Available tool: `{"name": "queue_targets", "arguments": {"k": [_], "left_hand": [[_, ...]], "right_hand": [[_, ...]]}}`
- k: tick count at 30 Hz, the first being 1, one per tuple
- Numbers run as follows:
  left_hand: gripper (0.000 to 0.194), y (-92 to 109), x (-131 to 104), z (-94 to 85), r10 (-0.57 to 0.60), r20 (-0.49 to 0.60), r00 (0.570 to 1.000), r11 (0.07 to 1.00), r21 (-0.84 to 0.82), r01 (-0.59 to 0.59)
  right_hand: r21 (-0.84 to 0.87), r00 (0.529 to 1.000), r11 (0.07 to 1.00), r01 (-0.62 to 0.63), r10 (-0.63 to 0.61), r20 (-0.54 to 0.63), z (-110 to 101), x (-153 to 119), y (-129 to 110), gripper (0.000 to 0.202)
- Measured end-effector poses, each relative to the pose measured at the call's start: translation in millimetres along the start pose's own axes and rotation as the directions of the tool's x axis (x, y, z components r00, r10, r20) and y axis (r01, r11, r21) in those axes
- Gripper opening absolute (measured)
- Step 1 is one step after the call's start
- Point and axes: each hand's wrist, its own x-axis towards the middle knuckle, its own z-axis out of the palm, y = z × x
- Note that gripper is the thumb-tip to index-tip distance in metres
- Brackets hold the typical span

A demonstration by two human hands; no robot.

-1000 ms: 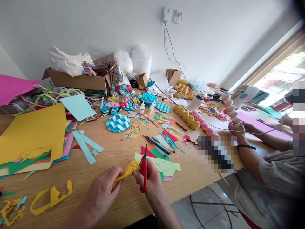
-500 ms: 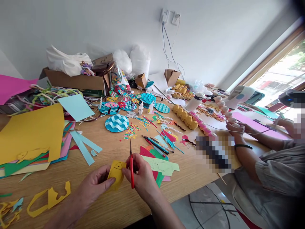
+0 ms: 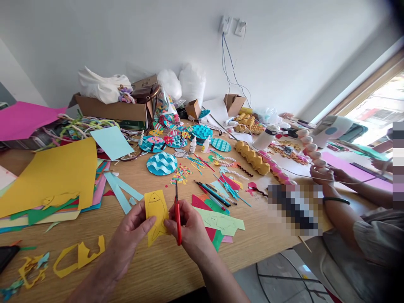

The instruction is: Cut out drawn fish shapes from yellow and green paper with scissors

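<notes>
A strip of yellow paper (image 3: 157,210) with a fish drawn on it is held upright over the near side of the table. My left hand (image 3: 134,229) pinches its left edge between thumb and fingers. My right hand (image 3: 186,225) grips red-handled scissors (image 3: 178,219), their blades closed and pointing away from me, while its thumb and finger touch the paper's right edge. Just right of it, a pale green sheet (image 3: 221,221) with another drawn fish lies over red and green paper. Yellow paper offcuts (image 3: 78,255) rest to the left of my left hand.
A large yellow sheet (image 3: 63,172) tops a stack of coloured paper at left. Pens (image 3: 211,194), glue bottles (image 3: 192,145) and blue wave-patterned discs (image 3: 161,163) lie ahead. At right, a co-worker's hands (image 3: 325,174) hold a string of pale rounded pieces (image 3: 311,149).
The yellow strip has been turned and raised so the whole fish drawing faces me. My right hand still has the scissors. The view has swung slightly left.
</notes>
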Motion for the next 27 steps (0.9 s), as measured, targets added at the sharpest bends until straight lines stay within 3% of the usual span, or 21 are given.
{"name": "queue_targets", "arguments": {"k": [3, 6, 11, 15, 18, 22, 27], "left_hand": [[0.021, -3.3, 3.2, -5.2, 0.008, 0.075, 0.997, 0.997, 0.070, -0.013], [0.020, -9.0, 10.5, -9.8, 0.073, 0.153, 0.986, 0.962, 0.250, -0.110], [0.021, -3.3, 12.6, -9.9, 0.115, 0.127, 0.985, 0.909, 0.386, -0.156], [0.018, 10.2, 8.7, -12.8, 0.139, -0.009, 0.990, 0.953, 0.272, -0.131], [0.015, 17.8, 8.8, -15.9, 0.116, -0.075, 0.990, 0.989, 0.097, -0.108], [0.017, 22.4, 9.6, -14.6, 0.107, -0.083, 0.991, 0.994, -0.026, -0.109], [0.015, 22.8, 7.9, -8.2, 0.093, -0.086, 0.992, 0.996, 0.000, -0.094]], "right_hand": [[-0.080, 1.000, 0.996, 0.028, -0.029, -0.011, 0.3, 2.4, -5.0, 0.031], [-0.101, 0.998, 0.993, 0.059, -0.062, -0.024, 3.9, 3.3, -8.3, 0.030], [-0.130, 0.995, 0.988, 0.089, -0.095, -0.043, 7.7, 2.2, -8.7, 0.027], [-0.201, 0.995, 0.974, 0.102, -0.102, 0.012, 0.3, -7.9, -6.4, 0.017], [-0.314, 0.992, 0.946, 0.078, -0.043, 0.118, -6.3, -21.4, -4.4, 0.026], [-0.388, 0.981, 0.921, 0.036, 0.042, 0.191, -6.3, -36.2, -2.9, 0.029], [-0.381, 0.973, 0.924, -0.035, 0.118, 0.196, 1.7, -38.3, -4.1, 0.025]]}}
